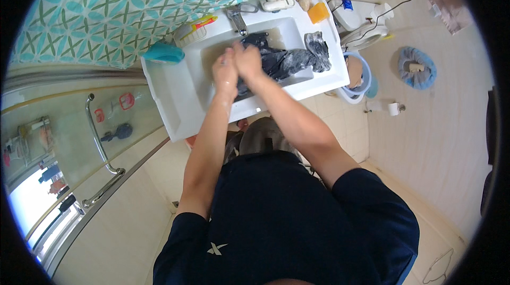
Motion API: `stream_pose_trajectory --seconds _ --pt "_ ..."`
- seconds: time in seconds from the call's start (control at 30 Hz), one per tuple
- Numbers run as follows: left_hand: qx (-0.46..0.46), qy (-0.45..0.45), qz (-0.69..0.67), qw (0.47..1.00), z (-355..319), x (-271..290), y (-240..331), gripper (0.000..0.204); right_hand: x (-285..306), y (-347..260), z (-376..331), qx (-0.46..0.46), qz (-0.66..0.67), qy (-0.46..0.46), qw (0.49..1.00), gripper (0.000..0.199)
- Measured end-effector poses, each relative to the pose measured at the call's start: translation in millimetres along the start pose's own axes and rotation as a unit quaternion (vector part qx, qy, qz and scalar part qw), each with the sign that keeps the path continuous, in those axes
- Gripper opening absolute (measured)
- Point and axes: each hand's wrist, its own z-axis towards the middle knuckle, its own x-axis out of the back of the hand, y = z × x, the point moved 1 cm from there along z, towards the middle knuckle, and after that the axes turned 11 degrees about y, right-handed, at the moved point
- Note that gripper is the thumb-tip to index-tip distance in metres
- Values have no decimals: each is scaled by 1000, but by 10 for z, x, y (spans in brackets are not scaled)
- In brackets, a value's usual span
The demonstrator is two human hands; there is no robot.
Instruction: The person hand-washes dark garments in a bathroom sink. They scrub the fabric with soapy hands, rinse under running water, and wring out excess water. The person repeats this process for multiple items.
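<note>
The biggest thing near the hands is the white washbasin [180, 99], which is set under a curtain with a teal and white leaf pattern [133, 3]. The basin holds cloudy, slightly brown water, so the washing seems to be well under way and not just begun. In the water lies a dark wet garment [284, 62]. Most of it is still in the basin, and one end of it hangs over the right rim as a twisted lump [319, 48].

Both forearms reach in from below. The left hand [224, 70] and the right hand [248, 59] are pressed together over the left part of the garment, and they appear closed on a fold of the cloth between them, as if rubbing it. I cannot see the fingers clearly enough to say how firm the hold is.

My judgement: the cloth is soaked and is being scrubbed, but it is not rinsed, because the water is not clear, and it is not wrung out or taken from the basin.

Smaller things stand around the rim. The metal faucet [237, 18] is at the back. A yellow-orange sponge or soap [319, 12] sits at the back right corner. A teal folded cloth [163, 53] lies at the left back, next to a small wire rack [192, 30].
</note>
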Motion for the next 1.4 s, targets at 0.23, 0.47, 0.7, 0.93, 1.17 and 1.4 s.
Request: stream_pose_trajectory --seconds 0.23,0.47,0.7,0.93,1.17,1.4 --pt "-16 13 -31 999 181 65 85 31 -135 98 47 -164 143 -75 973 50" --pt "35 -19 41 998 132 51 2 28 -182 87 28 -144 127 -64 979 48" --pt "69 61 -95 991 92 60 -61 49 -119 -53 -58 58 94 -14 994 43" --pt "23 27 -48 998 143 85 -34 33 -40 -106 -174 14 76 -22 997 47" --pt "121 -144 -205 961 154 189 -273 37 138 -345 -328 23 20 -108 994 48" --pt "97 8 -172 980 183 140 -273 40 -26 -178 -202 17 73 -97 992 47"
